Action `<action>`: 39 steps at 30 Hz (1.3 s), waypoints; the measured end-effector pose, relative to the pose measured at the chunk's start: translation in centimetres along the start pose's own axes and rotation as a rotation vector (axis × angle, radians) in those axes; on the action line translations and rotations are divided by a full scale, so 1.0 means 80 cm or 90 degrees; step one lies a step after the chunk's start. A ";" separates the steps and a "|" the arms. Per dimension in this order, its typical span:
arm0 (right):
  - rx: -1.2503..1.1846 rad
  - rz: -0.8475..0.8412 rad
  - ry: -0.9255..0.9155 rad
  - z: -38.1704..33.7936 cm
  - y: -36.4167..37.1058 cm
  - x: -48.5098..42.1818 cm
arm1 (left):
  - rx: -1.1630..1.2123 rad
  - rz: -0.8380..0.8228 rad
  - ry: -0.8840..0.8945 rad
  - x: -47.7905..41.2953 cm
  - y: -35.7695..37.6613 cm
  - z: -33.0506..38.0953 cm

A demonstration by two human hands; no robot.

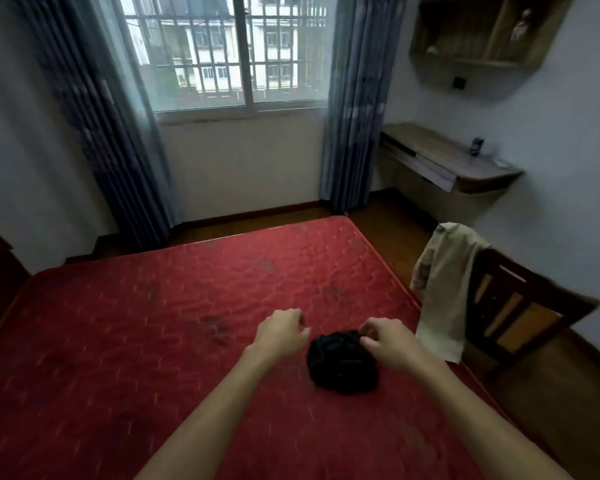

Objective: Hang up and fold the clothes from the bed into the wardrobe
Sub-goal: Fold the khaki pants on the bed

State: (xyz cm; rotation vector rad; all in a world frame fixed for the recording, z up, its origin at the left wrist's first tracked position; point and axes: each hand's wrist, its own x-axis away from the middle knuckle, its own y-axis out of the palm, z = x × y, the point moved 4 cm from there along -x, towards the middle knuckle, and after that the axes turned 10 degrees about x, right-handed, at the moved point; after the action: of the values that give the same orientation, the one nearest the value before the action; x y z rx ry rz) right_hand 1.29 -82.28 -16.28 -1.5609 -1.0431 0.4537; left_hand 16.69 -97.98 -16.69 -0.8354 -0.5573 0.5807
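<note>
A crumpled black garment (343, 363) lies on the near right part of the red mattress (153, 341). The right hand (392, 344) pinches its far edge; the left hand (281, 332) hovers just left, fingers curled. A beige garment (444, 289) drapes over a chair (520, 306) at right.

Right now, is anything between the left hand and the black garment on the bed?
Nothing visible. Only bare red mattress separates the left hand from the black garment. The right hand already touches its top edge.

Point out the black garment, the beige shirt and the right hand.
black garment (340, 367), head view, middle of the crumpled bundle on the bed
beige shirt (445, 289), head view, middle of the cloth draped over the chair
right hand (392, 344), head view, back of the hand
</note>
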 end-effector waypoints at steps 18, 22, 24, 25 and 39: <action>-0.165 0.005 0.313 0.349 -0.061 -0.128 | 0.115 -0.238 0.063 -0.277 0.196 0.214; -0.316 0.048 0.379 0.456 -0.093 -0.200 | 0.294 -0.271 -0.030 -0.356 0.248 0.308; -0.410 0.059 0.422 0.508 -0.103 -0.238 | 0.367 -0.286 -0.084 -0.399 0.275 0.357; -0.460 0.068 0.441 0.531 -0.107 -0.258 | 0.405 -0.297 -0.113 -0.421 0.289 0.378; -0.564 0.077 0.411 0.639 -0.059 -0.464 | 0.623 -0.276 -0.247 -0.558 0.376 0.471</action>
State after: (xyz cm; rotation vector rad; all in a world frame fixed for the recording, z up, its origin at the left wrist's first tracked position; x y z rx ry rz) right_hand -59.10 -82.64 -35.35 -2.3290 -0.6454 -0.5061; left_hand -47.38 -92.13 -30.13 0.3310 -0.6822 0.5260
